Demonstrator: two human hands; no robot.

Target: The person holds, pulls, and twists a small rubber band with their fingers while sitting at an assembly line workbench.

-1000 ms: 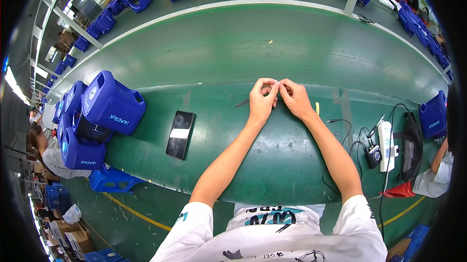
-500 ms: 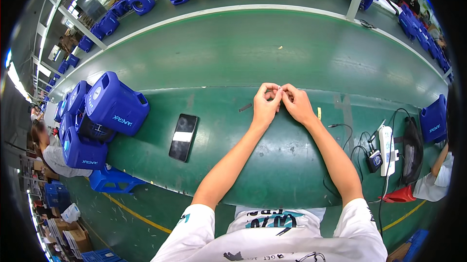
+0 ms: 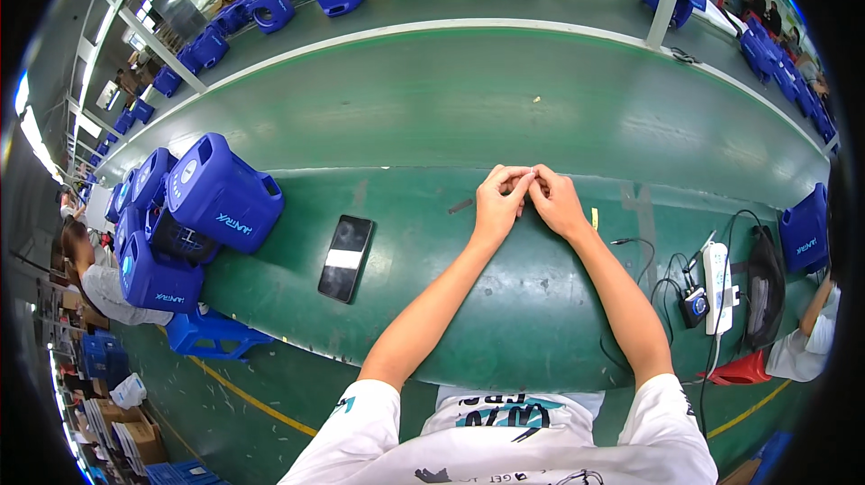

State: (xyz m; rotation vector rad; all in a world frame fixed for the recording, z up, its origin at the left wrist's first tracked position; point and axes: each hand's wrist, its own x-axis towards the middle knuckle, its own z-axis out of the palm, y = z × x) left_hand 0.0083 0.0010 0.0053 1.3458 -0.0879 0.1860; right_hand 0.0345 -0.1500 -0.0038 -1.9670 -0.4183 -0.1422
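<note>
My left hand [image 3: 501, 204] and my right hand [image 3: 556, 203] meet fingertip to fingertip over the far part of the green table [image 3: 450, 305]. Both are closed, thumbs and forefingers pinched together. Whatever lies between the tips, if anything, is too small to make out. A short dark strip [image 3: 460, 207] lies on the table just left of my left hand. Further left a black phone [image 3: 345, 260] rests flat, its screen reflecting light. Close to my right forearm is a small yellow strip [image 3: 595, 218].
Blue plastic housings [image 3: 225, 192] are stacked at the left; another blue housing [image 3: 805, 228] stands far right. A white power strip [image 3: 717, 282], a black adapter [image 3: 694, 305], cables and a black bag [image 3: 763, 287] occupy the table's right side. Beyond runs a green conveyor [image 3: 432, 116].
My fingertips stay together, with only a slight shift of the fingers. The whole view has shifted slightly. On the far line, a blue housing and the hand at it are gone from their spot.
</note>
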